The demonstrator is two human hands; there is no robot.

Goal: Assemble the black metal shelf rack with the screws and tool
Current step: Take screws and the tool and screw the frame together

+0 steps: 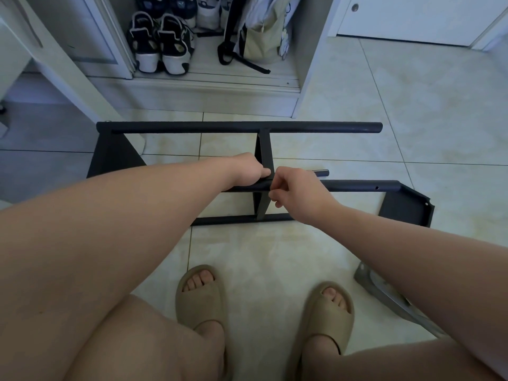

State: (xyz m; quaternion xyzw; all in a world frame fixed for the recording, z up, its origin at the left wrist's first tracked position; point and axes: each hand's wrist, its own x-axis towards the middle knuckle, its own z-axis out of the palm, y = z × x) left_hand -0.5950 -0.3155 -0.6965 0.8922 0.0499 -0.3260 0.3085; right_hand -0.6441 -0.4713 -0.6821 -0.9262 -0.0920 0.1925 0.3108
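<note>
The black metal shelf rack [239, 127] lies on its side on the tiled floor, with long tubes and a flat shelf panel [265, 149] between them. My left hand [248, 169] grips the near tube [357, 186] where the panel meets it, thumb pressed on the joint. My right hand [295, 189] is curled just to the right of that joint, fingertips pinching something small at the tube; I cannot tell whether it is a screw or the tool. A black end panel [406, 209] sits at the tube's right end.
A short dark rod [321, 172] pokes out behind my right hand. A grey metal part [384, 295] lies on the floor at right. My feet in beige slippers [203, 295] stand close below. An open cabinet with shoes [159, 45] and a bag [258, 37] is behind.
</note>
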